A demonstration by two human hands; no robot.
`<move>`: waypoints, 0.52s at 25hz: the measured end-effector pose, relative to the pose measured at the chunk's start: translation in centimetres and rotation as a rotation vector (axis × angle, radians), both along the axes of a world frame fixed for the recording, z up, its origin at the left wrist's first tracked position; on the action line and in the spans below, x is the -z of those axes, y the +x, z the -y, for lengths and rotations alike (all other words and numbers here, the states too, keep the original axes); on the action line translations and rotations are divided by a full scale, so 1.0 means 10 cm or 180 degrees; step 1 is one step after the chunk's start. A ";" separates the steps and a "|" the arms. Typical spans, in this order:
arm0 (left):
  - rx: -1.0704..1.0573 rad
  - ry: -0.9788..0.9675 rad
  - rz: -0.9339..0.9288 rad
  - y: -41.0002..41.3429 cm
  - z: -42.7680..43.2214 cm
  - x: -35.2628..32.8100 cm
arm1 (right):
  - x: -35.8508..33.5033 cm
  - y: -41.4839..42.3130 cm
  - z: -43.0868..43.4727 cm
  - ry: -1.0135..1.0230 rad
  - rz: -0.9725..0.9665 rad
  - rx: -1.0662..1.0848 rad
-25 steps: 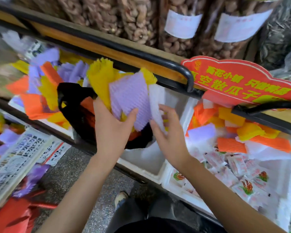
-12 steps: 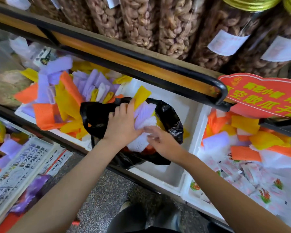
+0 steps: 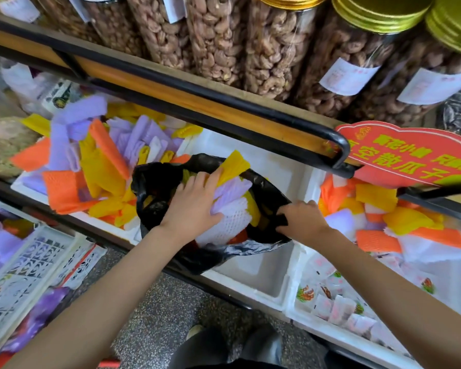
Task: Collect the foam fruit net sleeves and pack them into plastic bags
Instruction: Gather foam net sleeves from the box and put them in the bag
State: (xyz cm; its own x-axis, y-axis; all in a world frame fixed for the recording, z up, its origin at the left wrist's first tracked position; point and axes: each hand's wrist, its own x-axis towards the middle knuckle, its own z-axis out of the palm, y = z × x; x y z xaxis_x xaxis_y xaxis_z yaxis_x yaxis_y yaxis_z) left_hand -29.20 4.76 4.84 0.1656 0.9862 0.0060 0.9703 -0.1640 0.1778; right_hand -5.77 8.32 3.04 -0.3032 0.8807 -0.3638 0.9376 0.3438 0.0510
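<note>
Inside bag [image 3: 157,187], L grip [image 3: 192,206] flat on sleeves [image 3: 229,217]; R grip [image 3: 304,219] pinches rim [image 3: 269,186], fingertips hidden.

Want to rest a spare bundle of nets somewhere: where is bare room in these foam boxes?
Bare white floor shows in the middle foam box, in front of the black bag up to its right wall, and a strip behind the bag below the black rail. The left box is heaped with sleeves; the right box holds sleeves and snack packets.

One left hand [image 3: 192,206], one right hand [image 3: 304,219], one black plastic bag [image 3: 155,182], three white foam boxes [image 3: 266,275], three gold-lidded jars [image 3: 381,12], one red sign [image 3: 410,155], foam sleeves [image 3: 104,166] beyond count.
</note>
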 end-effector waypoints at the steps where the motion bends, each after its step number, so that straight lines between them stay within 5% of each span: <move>1: 0.0107 0.0001 0.0103 0.02 0.03 -0.02 | -0.05 0.06 0.04 0.0026 -0.0651 0.0291; 4: 0.0589 0.0152 0.0202 0.07 0.13 -0.01 | -0.32 0.16 0.15 0.0389 -0.2549 0.1234; 7: 0.1081 0.0554 -0.0554 0.11 0.17 0.10 | -0.69 0.19 0.24 0.0414 -0.3798 0.1760; 11: 0.0816 0.0424 -0.1004 0.16 0.03 0.11 | -0.89 0.12 0.31 0.0266 -0.4507 0.1559; 13: 0.0457 -0.0015 -0.0800 0.13 -0.04 0.12 | -0.86 0.08 0.30 0.0330 -0.4398 0.1389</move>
